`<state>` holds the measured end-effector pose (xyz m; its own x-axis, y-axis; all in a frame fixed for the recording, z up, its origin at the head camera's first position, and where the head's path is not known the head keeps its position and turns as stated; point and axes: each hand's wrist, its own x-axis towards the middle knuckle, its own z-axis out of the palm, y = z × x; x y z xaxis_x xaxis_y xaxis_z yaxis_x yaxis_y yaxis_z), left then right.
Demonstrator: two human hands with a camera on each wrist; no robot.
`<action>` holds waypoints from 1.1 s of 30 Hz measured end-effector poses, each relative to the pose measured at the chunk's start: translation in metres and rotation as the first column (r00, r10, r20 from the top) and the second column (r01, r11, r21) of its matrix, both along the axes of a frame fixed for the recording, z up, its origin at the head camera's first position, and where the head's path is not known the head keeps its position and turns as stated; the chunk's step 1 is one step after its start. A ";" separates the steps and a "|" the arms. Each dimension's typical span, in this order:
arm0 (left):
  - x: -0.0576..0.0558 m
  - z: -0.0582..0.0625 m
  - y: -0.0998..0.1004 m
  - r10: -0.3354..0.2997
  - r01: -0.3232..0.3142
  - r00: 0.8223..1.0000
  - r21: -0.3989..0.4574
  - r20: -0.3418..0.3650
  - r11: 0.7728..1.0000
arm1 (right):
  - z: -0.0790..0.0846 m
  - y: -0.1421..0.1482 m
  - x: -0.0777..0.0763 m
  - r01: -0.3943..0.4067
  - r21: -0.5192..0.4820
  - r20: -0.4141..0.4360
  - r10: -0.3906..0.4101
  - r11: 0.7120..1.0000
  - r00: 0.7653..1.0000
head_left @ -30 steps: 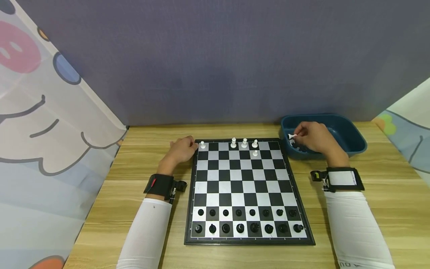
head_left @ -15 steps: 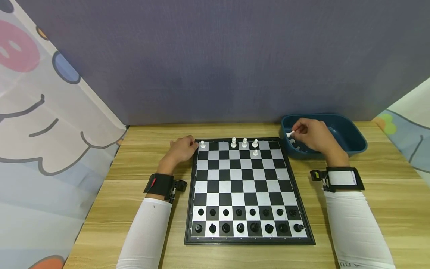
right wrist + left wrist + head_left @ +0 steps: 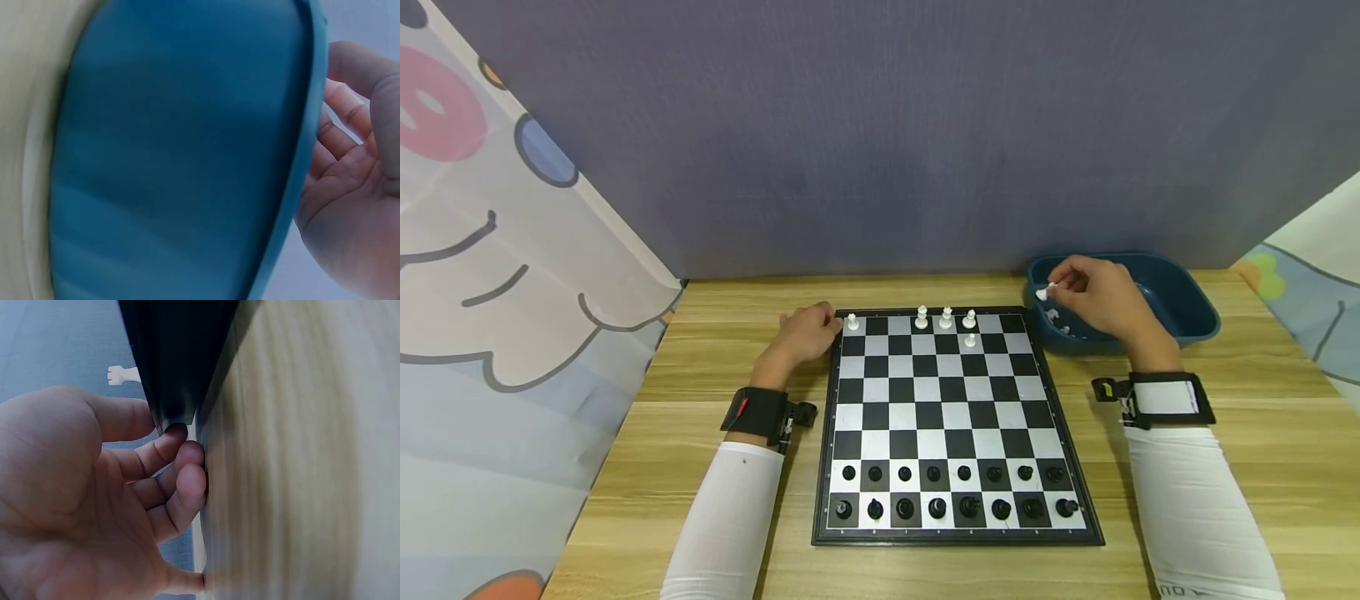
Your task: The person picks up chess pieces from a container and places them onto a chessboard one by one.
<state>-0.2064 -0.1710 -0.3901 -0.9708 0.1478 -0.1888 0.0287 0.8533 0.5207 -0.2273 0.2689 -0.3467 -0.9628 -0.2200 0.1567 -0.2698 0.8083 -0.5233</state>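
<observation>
Thumb and fingertips of my left hand [image 3: 805, 333] pinch the far left corner of the black-and-white chessboard [image 3: 913, 390]; the left wrist view shows the board's dark edge [image 3: 178, 362] between them. Close by stands a white rook [image 3: 123, 375]. Over the left side of a blue basin [image 3: 1208, 323], my right hand [image 3: 1103, 298] pinches a white chess piece [image 3: 1042, 293], its kind partly hidden by the fingers. In the right wrist view the basin wall [image 3: 181, 137] hides the fingertips and the piece. More white pieces [image 3: 1052, 315] lie in the basin.
Several white pieces stand on the far rows, among them a tall one [image 3: 921, 318] and a small pawn [image 3: 970, 341]. Black pieces [image 3: 936, 507] fill the two near rows. The wooden table [image 3: 700, 367] ends at a grey panel [image 3: 880, 167] behind.
My right hand has risen slightly and shifted a little away from me over the basin, the white piece tilting in its fingers. My left hand stays at the board's corner.
</observation>
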 end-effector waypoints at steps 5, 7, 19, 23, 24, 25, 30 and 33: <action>0.000 -0.001 -0.001 0.001 -0.001 1.000 -0.003 0.003 1.000 | -0.002 -0.010 0.000 -0.026 -0.008 -0.004 0.026 1.000 1.000; -0.001 -0.001 -0.001 0.001 -0.001 1.000 -0.005 0.004 1.000 | -0.003 -0.015 0.000 -0.036 -0.006 0.004 0.036 0.999 0.999; 0.001 0.000 0.000 0.005 -0.005 1.000 0.010 0.002 1.000 | -0.010 -0.028 -0.001 -0.116 0.069 0.006 0.116 0.991 0.993; 0.000 -0.001 -0.001 0.005 -0.005 1.000 0.009 0.001 1.000 | -0.010 -0.031 -0.002 -0.136 0.096 0.017 0.135 0.986 0.991; 0.000 -0.001 -0.001 0.005 -0.005 1.000 0.009 0.001 1.000 | -0.011 -0.031 -0.002 -0.139 0.103 0.023 0.138 0.985 0.990; 0.000 -0.001 -0.001 0.005 -0.005 1.000 0.009 0.001 1.000 | -0.011 -0.032 -0.002 -0.143 0.108 0.029 0.141 0.984 0.990; 0.001 -0.001 -0.001 0.006 -0.006 1.000 0.014 -0.001 1.000 | -0.013 -0.034 -0.002 -0.158 0.139 0.048 0.153 0.978 0.987; 0.001 0.000 -0.001 0.004 -0.004 1.000 0.016 -0.005 1.000 | -0.014 -0.035 -0.002 -0.165 0.163 0.058 0.158 0.973 0.986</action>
<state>-0.2052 -0.1719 -0.3897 -0.9724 0.1466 -0.1818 0.0275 0.8448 0.5343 -0.2298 0.2343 -0.3603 -0.9176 -0.3925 0.0625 -0.3834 0.8329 -0.3991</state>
